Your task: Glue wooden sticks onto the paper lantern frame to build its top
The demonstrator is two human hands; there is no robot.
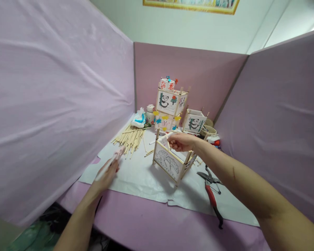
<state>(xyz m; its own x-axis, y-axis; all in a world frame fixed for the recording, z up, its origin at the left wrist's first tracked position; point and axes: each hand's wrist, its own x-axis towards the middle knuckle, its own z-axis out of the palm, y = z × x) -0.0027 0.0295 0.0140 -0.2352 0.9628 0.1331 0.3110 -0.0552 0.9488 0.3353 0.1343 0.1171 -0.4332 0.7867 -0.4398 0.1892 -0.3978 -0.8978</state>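
A box-shaped frame of bamboo sticks [155, 157] stands at a slant on the white sheet, with an ink drawing on its front paper panel [167, 163]. My right hand [181, 142] reaches over its open top, fingers pinched on a thin pale stick [169, 143]. Whether that stick is joined to the frame is unclear. To the left, my left hand [110, 171] hovers over the sheet's edge, blurred by motion. Something whitish-pink [118, 152] shows at its fingertips, too smeared to name. Garden shears [211, 195] with a red handle lie to the right of the frame.
Loose bamboo sticks [132, 139] lie at the back left beside a tissue pack [139, 119] and a white jar [150, 113]. A decorated tiered lantern [170, 103] and a panda box [195, 122] stand behind. Pink cloth walls [191, 69] enclose the table.
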